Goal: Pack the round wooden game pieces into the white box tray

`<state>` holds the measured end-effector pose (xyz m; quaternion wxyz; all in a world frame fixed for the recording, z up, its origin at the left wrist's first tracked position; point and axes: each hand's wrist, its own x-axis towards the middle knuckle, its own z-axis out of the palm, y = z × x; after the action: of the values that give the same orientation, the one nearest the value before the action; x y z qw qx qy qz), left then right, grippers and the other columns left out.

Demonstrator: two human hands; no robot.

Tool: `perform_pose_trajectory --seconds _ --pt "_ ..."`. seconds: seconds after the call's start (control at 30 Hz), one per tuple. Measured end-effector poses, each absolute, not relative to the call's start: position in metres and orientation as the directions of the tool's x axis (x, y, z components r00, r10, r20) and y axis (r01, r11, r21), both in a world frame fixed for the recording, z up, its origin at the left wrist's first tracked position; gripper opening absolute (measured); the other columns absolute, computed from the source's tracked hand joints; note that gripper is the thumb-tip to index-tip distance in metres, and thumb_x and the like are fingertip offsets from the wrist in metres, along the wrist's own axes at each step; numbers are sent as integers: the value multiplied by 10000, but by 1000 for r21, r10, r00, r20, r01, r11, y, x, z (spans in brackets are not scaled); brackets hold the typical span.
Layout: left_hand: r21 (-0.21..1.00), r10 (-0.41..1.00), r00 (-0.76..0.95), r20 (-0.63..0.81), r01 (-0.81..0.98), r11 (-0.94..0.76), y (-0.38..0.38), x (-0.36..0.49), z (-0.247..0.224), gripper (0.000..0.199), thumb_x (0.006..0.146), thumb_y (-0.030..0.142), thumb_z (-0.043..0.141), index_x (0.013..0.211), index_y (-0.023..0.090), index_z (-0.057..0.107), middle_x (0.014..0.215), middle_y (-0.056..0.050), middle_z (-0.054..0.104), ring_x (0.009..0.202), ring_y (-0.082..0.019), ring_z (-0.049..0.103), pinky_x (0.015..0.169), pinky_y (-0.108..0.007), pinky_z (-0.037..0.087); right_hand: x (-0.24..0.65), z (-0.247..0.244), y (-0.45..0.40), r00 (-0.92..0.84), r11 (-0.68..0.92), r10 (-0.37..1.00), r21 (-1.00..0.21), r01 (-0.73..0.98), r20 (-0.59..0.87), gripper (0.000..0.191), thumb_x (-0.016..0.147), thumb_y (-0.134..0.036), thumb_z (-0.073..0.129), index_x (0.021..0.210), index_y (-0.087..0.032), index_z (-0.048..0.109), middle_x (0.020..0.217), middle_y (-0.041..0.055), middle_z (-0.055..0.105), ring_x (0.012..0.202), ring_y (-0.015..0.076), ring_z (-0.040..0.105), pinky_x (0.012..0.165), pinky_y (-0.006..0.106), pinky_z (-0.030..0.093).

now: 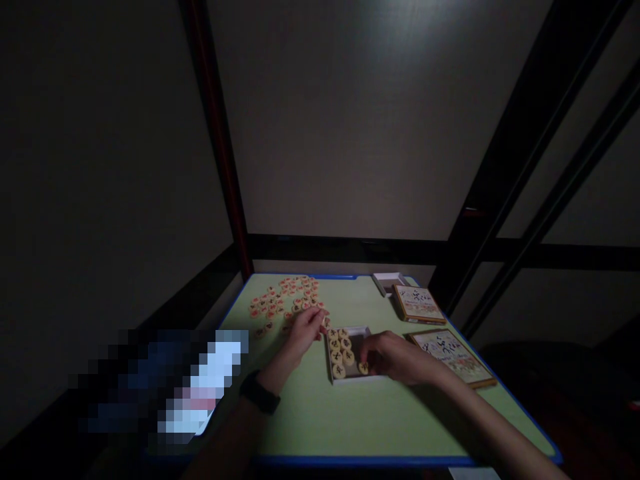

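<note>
Round wooden xiangqi pieces with black characters stand in two columns along the left side of a shallow open box [336, 381]. My right hand [393, 357] reaches in from the right, its fingers closed on a xiangqi piece [363, 368] at the box's near right. Just beyond the box's left corner, my left hand [307, 328] is pinched around what looks like a pale xiangqi piece, mostly covered by the fingers. A dark band circles my left wrist. Past that hand, many loose pieces [270, 305] with red or black characters are spread over the green table [300, 420].
Two box lids with printed pictures, one farther back [420, 303] and one nearer [455, 357], lie on the right side. Behind them is another open tray [384, 285]. A pixelated bright patch [207, 387] covers the left edge. A wall rises behind the table.
</note>
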<state>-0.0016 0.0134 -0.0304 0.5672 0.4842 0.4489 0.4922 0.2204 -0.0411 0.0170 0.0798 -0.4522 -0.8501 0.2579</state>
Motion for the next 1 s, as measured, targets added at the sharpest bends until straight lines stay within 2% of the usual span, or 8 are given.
perform_pose_trajectory --seconds 0.17,0.47,0.7,0.83,0.9,1.0 --pt "994 991 115 -69 -76 78 11 0 -29 215 757 363 693 772 168 603 719 30 581 575 -85 582 456 -165 363 218 17 -40 -614 510 785 -482 712 -78 320 646 50 578 824 -178 714 803 5 702 748 145 622 657 206 400" --pt "991 987 107 -123 -29 127 4 4 -21 99 831 261 606 795 170 589 747 36 574 580 -82 590 468 -166 389 209 19 -43 -653 598 755 -478 643 65 307 609 54 536 805 -182 546 851 11 589 779 146 531 671 216 364" --pt "997 992 102 -74 -18 76 9 3 -26 204 780 359 672 772 166 605 717 29 584 573 -95 583 467 -179 370 203 6 -41 -672 625 733 -499 600 109 298 629 50 529 802 -191 506 823 -4 563 756 138 501 646 219 346" --pt "997 995 97 -4 -79 12 12 2 -29 294 723 429 727 786 155 640 703 15 606 582 -97 561 487 -185 369 205 9 -42 -653 600 750 -517 611 99 277 644 43 557 795 -187 520 810 -8 573 734 133 511 625 217 349" --pt "989 993 119 24 -150 -6 11 1 -26 340 695 446 761 826 147 666 761 -10 642 618 -100 563 525 -192 391 206 15 -43 -623 573 775 -536 620 109 251 667 23 585 804 -184 541 814 -6 587 721 131 526 623 219 366" --pt "951 970 233 63 -308 12 4 -1 -19 400 664 452 809 884 144 681 899 -49 673 730 -122 597 646 -223 457 202 21 -42 -496 532 836 -567 629 234 198 754 -53 626 896 -184 585 854 11 619 738 144 568 650 236 415"
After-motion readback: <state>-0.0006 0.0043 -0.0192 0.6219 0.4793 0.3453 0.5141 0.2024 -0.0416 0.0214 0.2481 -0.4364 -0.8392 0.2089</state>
